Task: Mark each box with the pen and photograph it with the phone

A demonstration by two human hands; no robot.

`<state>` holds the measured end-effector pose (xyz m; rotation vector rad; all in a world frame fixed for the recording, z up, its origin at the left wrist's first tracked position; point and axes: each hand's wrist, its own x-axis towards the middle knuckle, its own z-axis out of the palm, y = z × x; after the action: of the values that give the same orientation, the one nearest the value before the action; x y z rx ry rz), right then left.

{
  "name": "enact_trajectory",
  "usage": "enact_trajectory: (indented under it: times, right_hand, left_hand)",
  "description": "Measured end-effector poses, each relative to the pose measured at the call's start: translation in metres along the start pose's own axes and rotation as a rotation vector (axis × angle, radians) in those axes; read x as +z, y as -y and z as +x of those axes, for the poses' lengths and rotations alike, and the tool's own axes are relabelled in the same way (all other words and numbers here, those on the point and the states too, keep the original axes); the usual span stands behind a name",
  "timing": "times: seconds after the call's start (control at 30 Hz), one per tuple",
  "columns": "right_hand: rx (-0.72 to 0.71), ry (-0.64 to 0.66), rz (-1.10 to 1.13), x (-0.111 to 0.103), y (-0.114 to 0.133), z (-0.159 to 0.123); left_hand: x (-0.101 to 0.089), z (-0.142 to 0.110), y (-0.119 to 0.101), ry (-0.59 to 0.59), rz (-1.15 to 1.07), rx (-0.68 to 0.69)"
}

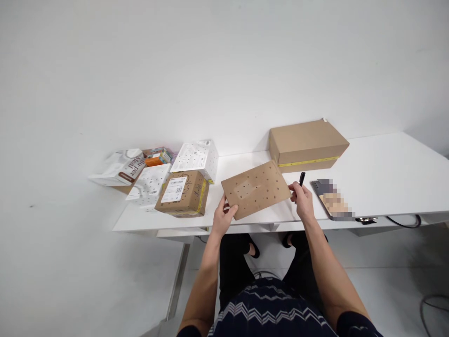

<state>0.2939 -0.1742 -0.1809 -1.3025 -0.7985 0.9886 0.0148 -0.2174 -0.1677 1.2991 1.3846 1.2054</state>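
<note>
My white table (379, 173) holds a big brown box (308, 140), a phone (329, 199), a white bag (121, 166) and smaller boxes (185, 194).

Cardboard sheet (261, 199) between large box (307, 142) and hands (224, 216).

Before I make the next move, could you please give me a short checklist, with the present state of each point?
1. Left hand has a hold on the spotted brown package: ok, at its near left corner.
2. Right hand supports the package too: ok, the fingers are at its right end.
3. Black pen is under control: ok, it is in the right hand.
4. Pen is capped: cannot tell, the hand hides part of it.
5. Phone lies well back from the front edge of the table: not ok, its near end is close to that edge.
6. Underside of the package is in good condition: cannot tell, it faces away.
</note>
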Motion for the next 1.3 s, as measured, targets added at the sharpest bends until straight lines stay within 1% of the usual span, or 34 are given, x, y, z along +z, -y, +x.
enact_trajectory:
  times: [0.1, 0.17, 0.2, 0.27, 0.37, 0.43, 0.5, 0.57, 0.63, 0.7, 0.73, 0.8, 0.9, 0.93, 1.0, 1.07, 1.13, 1.2, 1.3]
  right_hand:
    - [-0.04, 0.012, 0.041, 0.001, -0.006, 0.0]
    - [-0.031, -0.005, 0.063, 0.001, -0.014, -0.001]
    - [-0.011, -0.02, 0.069, 0.002, -0.019, -0.001]
    - [0.044, -0.039, 0.073, 0.003, -0.028, -0.003]
    - [0.087, -0.045, 0.079, 0.004, -0.035, -0.006]
    - [0.094, -0.04, 0.085, 0.004, -0.036, -0.007]
    - [0.103, -0.027, 0.093, 0.003, -0.035, -0.007]
    - [0.099, -0.001, 0.094, 0.002, -0.033, -0.007]
    - [0.079, 0.035, 0.08, 0.0, -0.031, -0.008]
    - [0.064, 0.07, 0.063, -0.001, -0.03, -0.01]
    - [0.065, 0.083, 0.059, -0.003, -0.03, -0.011]
    - [0.079, 0.095, 0.061, -0.005, -0.029, -0.013]
    - [0.101, 0.094, 0.059, -0.01, -0.027, -0.016]
    - [0.105, 0.101, 0.047, -0.012, -0.026, -0.018]
    - [0.105, 0.121, 0.003, -0.015, -0.024, -0.021]
    - [0.098, 0.133, -0.055, -0.018, -0.023, -0.025]
    - [0.095, 0.132, -0.108, -0.021, -0.023, -0.028]
    - [0.089, 0.127, -0.147, -0.023, -0.022, -0.03]
    - [0.086, 0.12, -0.184, -0.025, -0.023, -0.03]
  left_hand:
    - [0.001, 0.003, 0.007, -0.016, -0.024, 0.16]
    - [0.004, 0.005, 0.018, -0.051, -0.001, 0.214]
    - [0.007, 0.006, 0.025, -0.063, 0.017, 0.214]
    - [0.013, 0.005, 0.039, -0.073, 0.041, 0.167]
    - [0.02, 0.003, 0.049, -0.056, 0.018, 0.083]
    - [0.021, 0.001, 0.047, -0.028, -0.034, 0.067]
    - [0.02, 0.002, 0.04, 0.002, -0.11, 0.059]
    - [0.016, 0.005, 0.032, -0.011, -0.175, 0.024]
    - [0.014, 0.011, 0.024, -0.083, -0.18, -0.03]
    - [0.012, 0.017, 0.017, -0.178, -0.131, -0.043]
    - [0.012, 0.02, 0.014, -0.216, -0.11, -0.02]
    - [0.013, 0.023, 0.01, -0.24, -0.132, 0.069]
    - [0.013, 0.021, 0.015, -0.166, -0.295, 0.183]
    - [0.013, 0.018, 0.019, -0.135, -0.341, 0.191]
    - [0.012, 0.011, 0.03, -0.092, -0.381, 0.161]
    - [0.012, 0.004, 0.04, -0.06, -0.371, 0.125]
    - [0.012, -0.002, 0.046, -0.043, -0.347, 0.125]
    - [0.012, -0.006, 0.046, -0.048, -0.319, 0.14]
    - [0.013, -0.009, 0.038, -0.098, -0.245, 0.127]
